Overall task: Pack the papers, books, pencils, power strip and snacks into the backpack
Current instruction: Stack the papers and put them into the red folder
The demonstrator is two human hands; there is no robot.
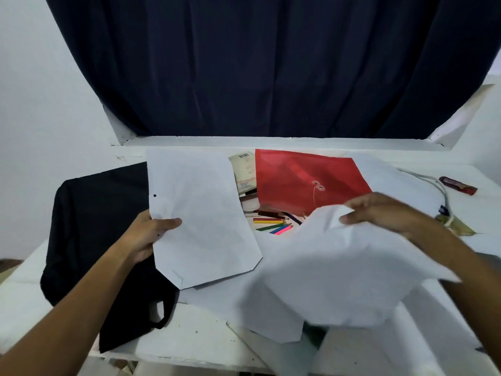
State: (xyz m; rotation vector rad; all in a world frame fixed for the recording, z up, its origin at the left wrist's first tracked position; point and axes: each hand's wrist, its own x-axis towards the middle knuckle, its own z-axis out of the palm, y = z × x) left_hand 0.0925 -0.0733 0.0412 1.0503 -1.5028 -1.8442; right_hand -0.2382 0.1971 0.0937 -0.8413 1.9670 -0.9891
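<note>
Head view: early stage. Left hand (147, 234) pinches one paper sheet (200, 213); right hand (385, 213) grips another sheet (325, 272). Backpack (103, 226) lies flat at 9 o'clock; coloured pencils (273, 226), red folder (303, 177), snack bar (458, 185) at 2 o'clock remain unpacked on the counter (189, 337).

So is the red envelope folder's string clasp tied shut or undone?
Cannot tell. The red envelope folder lies flat, its string hanging from the buttons; whether it is wound stays too small.

Both arms were bare all the way up, no sleeves showing, and neither the left hand (147, 234) nor right hand (385, 210) wore anything.
</note>
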